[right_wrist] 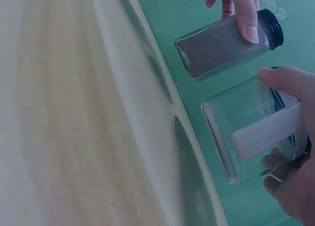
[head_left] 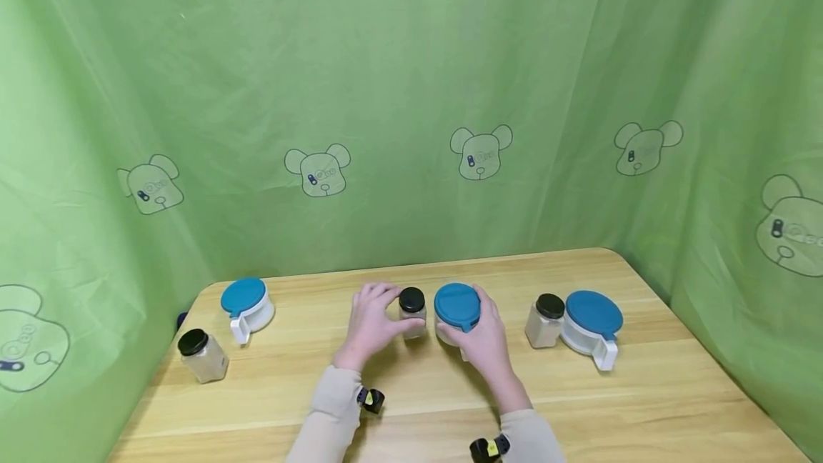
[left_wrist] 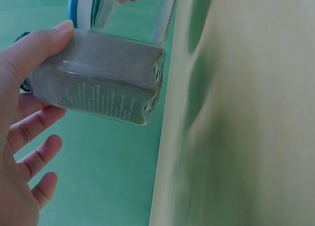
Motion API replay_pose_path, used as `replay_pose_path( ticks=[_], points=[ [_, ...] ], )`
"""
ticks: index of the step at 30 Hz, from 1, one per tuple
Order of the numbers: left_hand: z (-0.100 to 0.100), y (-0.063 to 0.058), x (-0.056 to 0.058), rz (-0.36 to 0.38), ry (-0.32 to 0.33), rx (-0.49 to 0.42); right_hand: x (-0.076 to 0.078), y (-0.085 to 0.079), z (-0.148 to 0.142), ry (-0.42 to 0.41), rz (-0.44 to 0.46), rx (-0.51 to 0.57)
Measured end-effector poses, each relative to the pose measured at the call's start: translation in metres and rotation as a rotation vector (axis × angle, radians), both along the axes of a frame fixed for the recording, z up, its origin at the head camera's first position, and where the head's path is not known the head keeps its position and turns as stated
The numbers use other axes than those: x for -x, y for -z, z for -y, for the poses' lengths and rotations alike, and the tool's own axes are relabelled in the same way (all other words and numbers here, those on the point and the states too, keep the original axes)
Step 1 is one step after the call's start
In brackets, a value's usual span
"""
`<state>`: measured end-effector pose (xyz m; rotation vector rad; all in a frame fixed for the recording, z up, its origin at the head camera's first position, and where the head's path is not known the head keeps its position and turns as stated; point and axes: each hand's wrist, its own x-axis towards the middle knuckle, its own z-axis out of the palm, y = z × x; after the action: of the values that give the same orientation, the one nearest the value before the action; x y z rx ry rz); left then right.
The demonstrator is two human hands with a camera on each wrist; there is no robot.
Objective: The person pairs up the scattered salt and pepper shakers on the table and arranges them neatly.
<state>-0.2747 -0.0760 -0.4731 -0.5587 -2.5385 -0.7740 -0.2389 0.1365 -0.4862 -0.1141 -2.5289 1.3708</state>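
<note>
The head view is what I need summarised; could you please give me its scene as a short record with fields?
Left hand: holds a squarish clear glass jar with a black lid
Right hand: grips a round clear container with a blue lid
Table left: second jar, second container
Table right: third jar, third container
Surface: light wooden table
Backdrop: green printed curtain

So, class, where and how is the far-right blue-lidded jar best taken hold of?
Probably by its white handle, from the near side: on this blue-lidded jar it juts toward the person, while the black-capped jar crowds the left.
</note>
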Motion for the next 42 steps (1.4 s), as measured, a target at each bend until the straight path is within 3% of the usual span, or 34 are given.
replay_pose_path(
  ticks=[9, 42],
  points=[
    [-0.009, 0.001, -0.002, 0.013, 0.021, 0.006, -0.005, 0.001, -0.008, 0.005, 0.037, 0.003],
    [-0.031, 0.006, -0.013, 0.022, 0.049, 0.030, -0.013, 0.001, -0.033, 0.035, 0.038, -0.042]
  ],
)
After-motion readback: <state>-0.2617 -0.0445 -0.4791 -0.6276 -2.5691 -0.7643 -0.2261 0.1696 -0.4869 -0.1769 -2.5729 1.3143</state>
